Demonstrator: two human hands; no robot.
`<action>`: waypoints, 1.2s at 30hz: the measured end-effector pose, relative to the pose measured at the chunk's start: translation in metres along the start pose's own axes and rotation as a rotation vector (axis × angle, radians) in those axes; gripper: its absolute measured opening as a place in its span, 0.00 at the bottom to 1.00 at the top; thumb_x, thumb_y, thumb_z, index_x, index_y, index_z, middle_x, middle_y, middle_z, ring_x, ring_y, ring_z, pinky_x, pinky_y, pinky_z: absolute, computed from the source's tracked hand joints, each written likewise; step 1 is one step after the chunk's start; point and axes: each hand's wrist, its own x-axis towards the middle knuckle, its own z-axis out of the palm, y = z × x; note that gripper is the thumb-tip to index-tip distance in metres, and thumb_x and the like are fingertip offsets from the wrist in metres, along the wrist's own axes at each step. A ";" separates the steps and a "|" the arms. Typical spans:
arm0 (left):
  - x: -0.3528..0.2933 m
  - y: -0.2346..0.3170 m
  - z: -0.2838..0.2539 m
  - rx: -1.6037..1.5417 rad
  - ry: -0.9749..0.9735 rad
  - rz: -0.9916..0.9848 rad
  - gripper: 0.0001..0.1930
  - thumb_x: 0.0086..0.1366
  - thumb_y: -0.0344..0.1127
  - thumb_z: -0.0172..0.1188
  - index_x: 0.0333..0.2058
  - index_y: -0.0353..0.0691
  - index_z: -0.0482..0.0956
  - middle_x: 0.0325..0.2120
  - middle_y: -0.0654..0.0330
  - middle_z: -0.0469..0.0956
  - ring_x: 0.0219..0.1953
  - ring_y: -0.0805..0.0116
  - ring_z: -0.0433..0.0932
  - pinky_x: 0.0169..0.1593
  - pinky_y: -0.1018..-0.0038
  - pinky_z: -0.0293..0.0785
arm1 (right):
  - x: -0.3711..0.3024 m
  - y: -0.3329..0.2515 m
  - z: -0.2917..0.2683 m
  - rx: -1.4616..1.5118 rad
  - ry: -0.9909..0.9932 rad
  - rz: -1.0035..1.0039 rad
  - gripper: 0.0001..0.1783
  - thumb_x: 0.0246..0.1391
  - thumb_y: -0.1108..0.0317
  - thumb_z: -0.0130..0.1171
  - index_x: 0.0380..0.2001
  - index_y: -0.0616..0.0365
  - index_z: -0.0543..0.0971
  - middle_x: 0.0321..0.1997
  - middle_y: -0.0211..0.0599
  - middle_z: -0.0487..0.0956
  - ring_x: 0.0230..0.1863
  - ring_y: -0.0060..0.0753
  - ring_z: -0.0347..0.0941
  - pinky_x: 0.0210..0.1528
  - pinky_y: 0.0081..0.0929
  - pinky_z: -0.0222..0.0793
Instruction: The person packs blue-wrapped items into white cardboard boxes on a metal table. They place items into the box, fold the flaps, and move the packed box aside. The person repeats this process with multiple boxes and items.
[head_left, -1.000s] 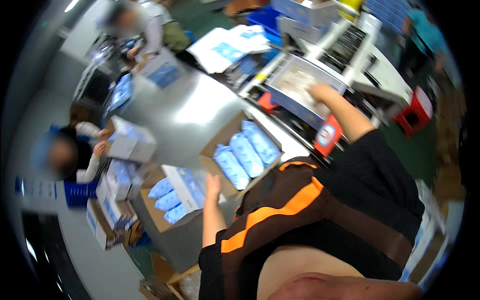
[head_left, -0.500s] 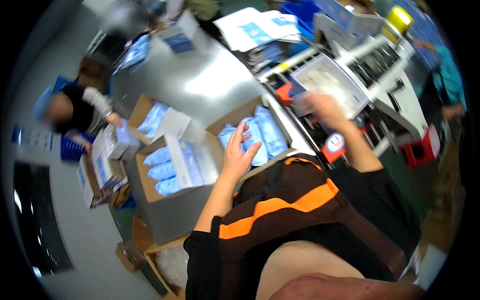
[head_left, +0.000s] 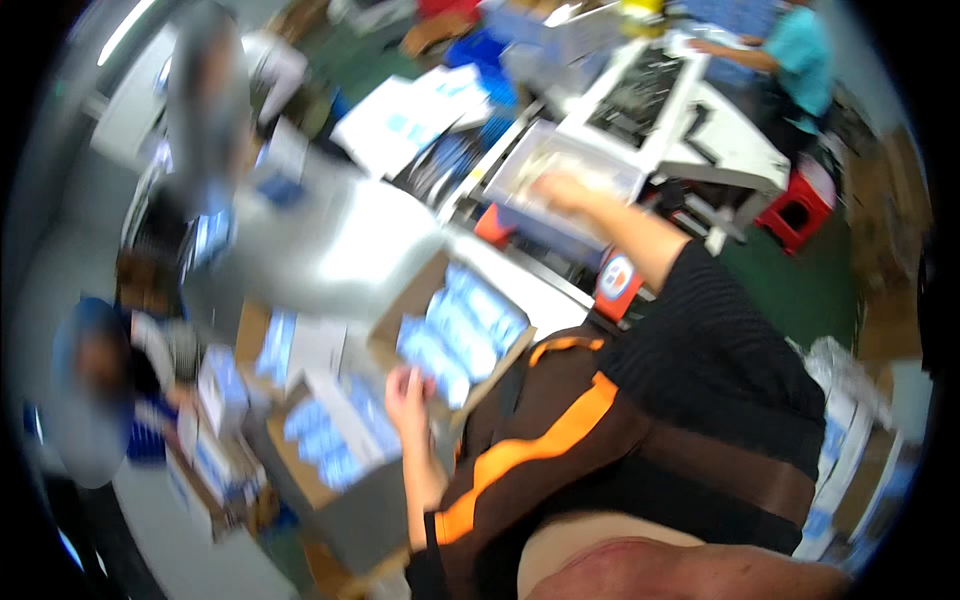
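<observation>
My right hand (head_left: 562, 190) reaches into a pale plastic bin (head_left: 505, 200) of whitish contents, too blurred to name. Its fingers are smeared and partly lost against those contents. Beside the near corner of an open cardboard box (head_left: 400, 285), my left hand (head_left: 408, 398) is raised, fingers curled in, with nothing visible in them. Several light-blue packets (head_left: 460, 335) lie side by side inside that box. To its left, another open carton (head_left: 300, 475) holds more blue packets (head_left: 325, 440) next to a white divider-like flap.
A shiny metal table (head_left: 320, 230) carries the boxes. White-and-blue printed sheets (head_left: 400, 120) are stacked beyond it. An orange device (head_left: 617, 285) stands by the bin. Co-workers are at the left and far right, near a red stool (head_left: 797, 212). Small white boxes (head_left: 222, 385) stand at left.
My view has swung, so the scene sits further left. My right hand, earlier at the bin's near side, is now over its contents. My left hand's spread fingers have curled in.
</observation>
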 end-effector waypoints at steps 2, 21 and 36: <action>-0.014 -0.011 -0.026 0.002 0.084 -0.042 0.07 0.67 0.32 0.57 0.41 0.37 0.72 0.32 0.61 0.75 0.31 0.71 0.78 0.36 0.75 0.78 | 0.019 -0.038 0.024 -0.108 0.018 -0.017 0.15 0.36 0.70 0.65 0.34 0.51 0.81 0.39 0.41 0.81 0.43 0.48 0.78 0.43 0.44 0.75; 0.054 -0.016 -0.014 0.781 -0.212 -0.122 0.21 0.62 0.28 0.57 0.55 0.46 0.75 0.33 0.54 0.80 0.32 0.64 0.80 0.37 0.70 0.77 | -0.040 -0.260 -0.051 0.513 -0.324 -0.333 0.13 0.50 0.63 0.62 0.40 0.54 0.83 0.34 0.43 0.83 0.39 0.41 0.80 0.45 0.35 0.74; 0.051 -0.086 0.019 1.608 -0.248 0.294 0.14 0.60 0.32 0.53 0.45 0.37 0.72 0.39 0.49 0.76 0.40 0.55 0.79 0.41 0.62 0.78 | 0.042 -0.314 0.075 0.035 0.154 -0.810 0.08 0.47 0.62 0.55 0.29 0.47 0.82 0.33 0.32 0.80 0.43 0.39 0.73 0.47 0.39 0.67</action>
